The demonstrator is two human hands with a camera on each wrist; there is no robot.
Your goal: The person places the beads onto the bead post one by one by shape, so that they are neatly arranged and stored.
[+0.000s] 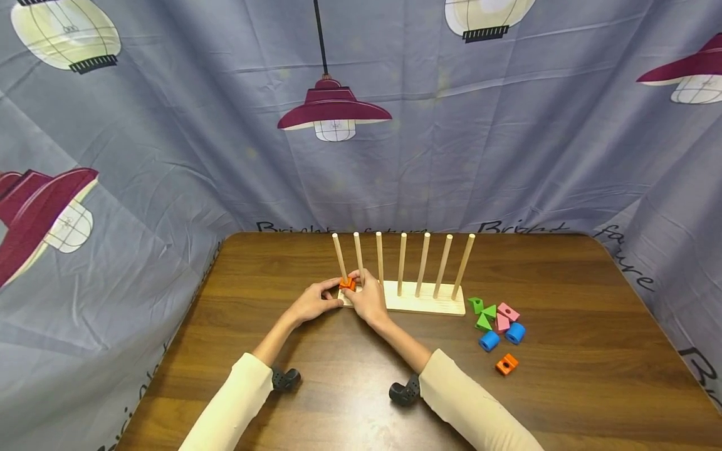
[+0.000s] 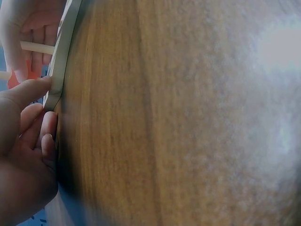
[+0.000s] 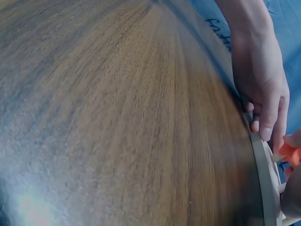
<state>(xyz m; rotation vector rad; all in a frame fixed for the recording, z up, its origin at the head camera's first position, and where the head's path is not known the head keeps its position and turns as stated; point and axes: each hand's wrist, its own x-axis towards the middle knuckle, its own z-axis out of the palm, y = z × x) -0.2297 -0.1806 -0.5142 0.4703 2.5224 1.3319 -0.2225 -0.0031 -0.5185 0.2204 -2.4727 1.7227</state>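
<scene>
A wooden peg board (image 1: 423,303) with several upright dowels stands across the middle of the table. My right hand (image 1: 370,302) pinches an orange notched block (image 1: 347,285) threaded low on the leftmost dowel (image 1: 339,255). In the right wrist view the same orange block (image 3: 289,152) sits close over the board, with the dowel poking out beneath it. At the board's left end, my left hand (image 1: 312,303) grips the corner. The left wrist view has the left thumb (image 2: 33,91) against the board's edge (image 2: 59,80), its other fingers curled beside the end.
Right of the board lie loose blocks: green triangular ones (image 1: 483,322), pink ones (image 1: 508,312), blue cylinders (image 1: 516,333) and another orange notched block (image 1: 506,364). Black straps with small devices (image 1: 405,391) sit at both wrists. A printed grey-blue curtain (image 1: 395,181) hangs behind the table.
</scene>
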